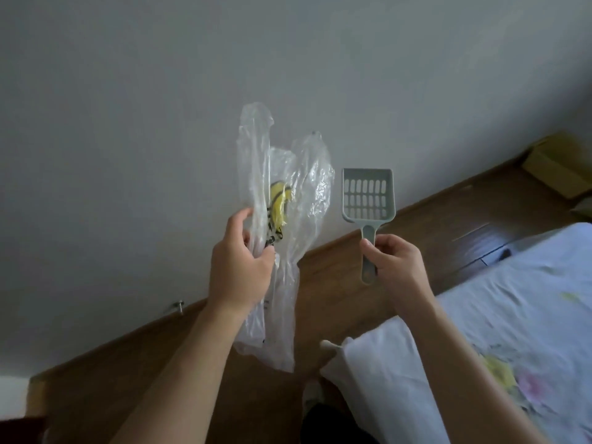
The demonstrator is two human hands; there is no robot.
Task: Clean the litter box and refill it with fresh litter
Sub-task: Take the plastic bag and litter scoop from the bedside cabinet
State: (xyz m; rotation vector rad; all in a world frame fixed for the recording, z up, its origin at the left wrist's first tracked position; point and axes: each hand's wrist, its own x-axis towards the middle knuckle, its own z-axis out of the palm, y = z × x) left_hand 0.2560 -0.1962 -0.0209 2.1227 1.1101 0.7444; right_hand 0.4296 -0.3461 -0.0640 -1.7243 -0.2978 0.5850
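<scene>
My left hand (243, 264) grips a clear plastic bag (307, 193) with a yellow and black print, held up in front of the grey wall. The bag's two handles stick upward and its body hangs below my hand. My right hand (394, 261) pinches the handle of a pale green slotted litter scoop (368, 195), held upright with its empty pan at the top. The scoop is just right of the bag and apart from it. No litter box is in view.
A bed with a pale floral sheet (519, 299) fills the lower right. Wooden floor (336, 283) runs along the grey wall (160, 107). A cardboard box (557, 165) sits at the far right by the wall. A small metal door stop (179, 306) juts from the wall's base.
</scene>
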